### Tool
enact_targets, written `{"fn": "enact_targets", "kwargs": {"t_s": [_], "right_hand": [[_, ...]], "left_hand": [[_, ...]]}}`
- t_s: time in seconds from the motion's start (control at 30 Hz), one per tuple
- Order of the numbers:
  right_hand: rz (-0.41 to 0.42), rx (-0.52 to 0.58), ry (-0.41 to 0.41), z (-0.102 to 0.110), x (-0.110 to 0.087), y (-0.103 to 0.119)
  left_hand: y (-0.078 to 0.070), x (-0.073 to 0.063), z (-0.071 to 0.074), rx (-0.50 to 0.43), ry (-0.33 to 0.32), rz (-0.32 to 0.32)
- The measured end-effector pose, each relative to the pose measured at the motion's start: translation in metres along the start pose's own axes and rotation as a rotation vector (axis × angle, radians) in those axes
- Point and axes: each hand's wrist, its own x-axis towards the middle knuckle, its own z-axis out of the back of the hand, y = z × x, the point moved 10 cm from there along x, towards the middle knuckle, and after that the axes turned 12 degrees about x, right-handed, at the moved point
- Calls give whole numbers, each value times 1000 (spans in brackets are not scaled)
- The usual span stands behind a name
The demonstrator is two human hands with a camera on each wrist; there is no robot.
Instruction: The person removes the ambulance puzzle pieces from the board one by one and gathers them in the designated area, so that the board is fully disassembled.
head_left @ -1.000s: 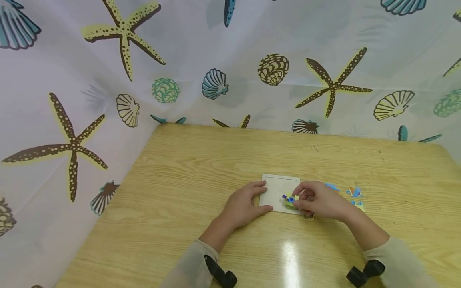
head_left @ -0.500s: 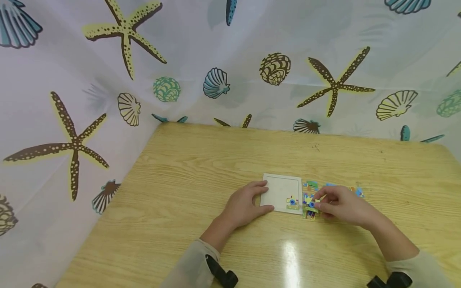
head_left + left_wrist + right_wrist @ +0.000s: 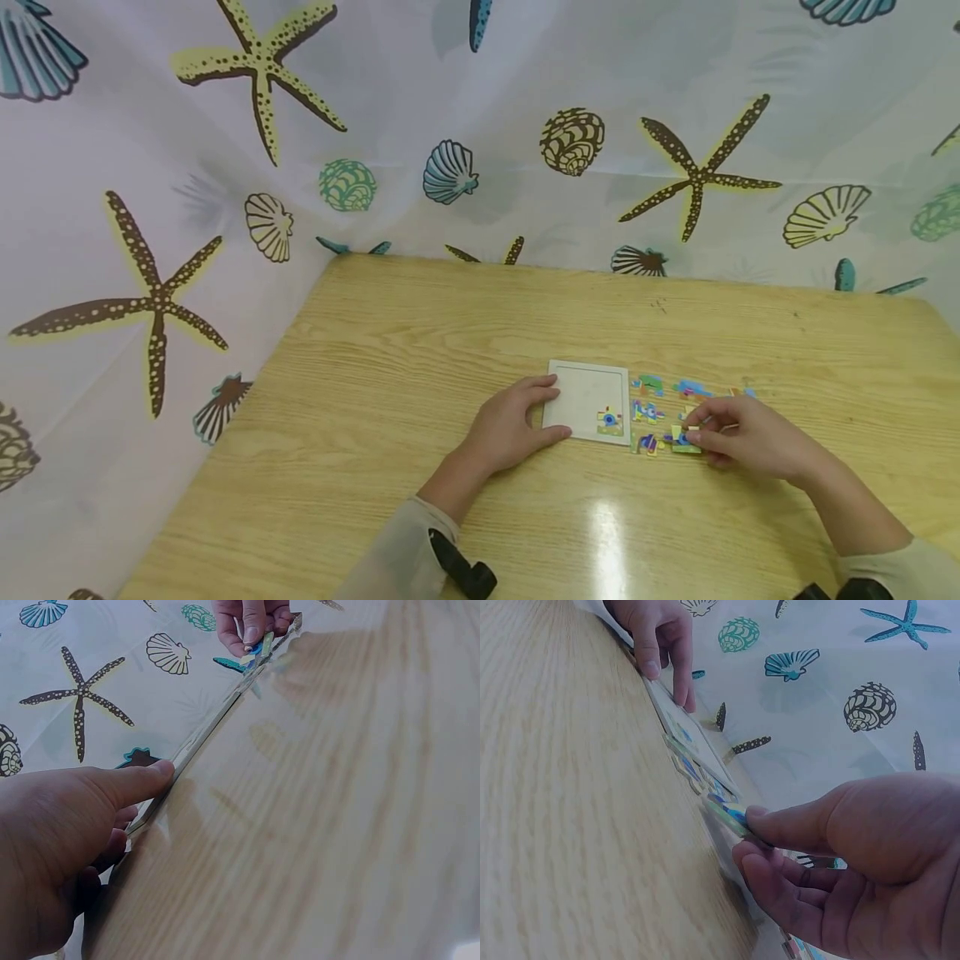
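Observation:
A square white puzzle frame [image 3: 583, 402] lies on the table, with one puzzle piece [image 3: 610, 421] in its lower right corner. My left hand [image 3: 510, 425] rests at the frame's left side, thumb and fingers spread; the left wrist view has the thumb [image 3: 142, 784] straight along the edge. To the right of the frame, my right hand [image 3: 738, 437] pinches a yellow-green puzzle piece [image 3: 686, 440] with a blue round mark between thumb and fingertips. In the right wrist view this piece [image 3: 731, 814] is tilted, and whether it touches the table is unclear.
Several loose puzzle pieces [image 3: 647, 411] lie in rows right of the frame, some partly hidden by the right hand. The wood-grain table [image 3: 420, 333] meets a hanging cloth [image 3: 510, 92] printed with shells and starfish at the back and left.
My right hand has moved right, carrying the pinched piece from over the frame to beyond the first loose pieces. The corner piece and nearby pieces came into sight. The left hand stayed put.

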Motion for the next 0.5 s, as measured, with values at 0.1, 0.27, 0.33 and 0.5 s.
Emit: {"fn": "enact_targets", "kwargs": {"t_s": [0.1, 0.27, 0.33, 0.5], "right_hand": [[7, -40, -10, 2, -2, -3], [19, -197, -75, 5, -5, 0], [25, -289, -127, 7, -6, 4], [18, -420, -232, 7, -10, 13]], "left_hand": [[0, 0, 0, -2, 1, 3], [1, 1, 1, -4, 2, 4], [1, 1, 1, -8, 0, 5], [2, 0, 0, -16, 3, 4]]}}
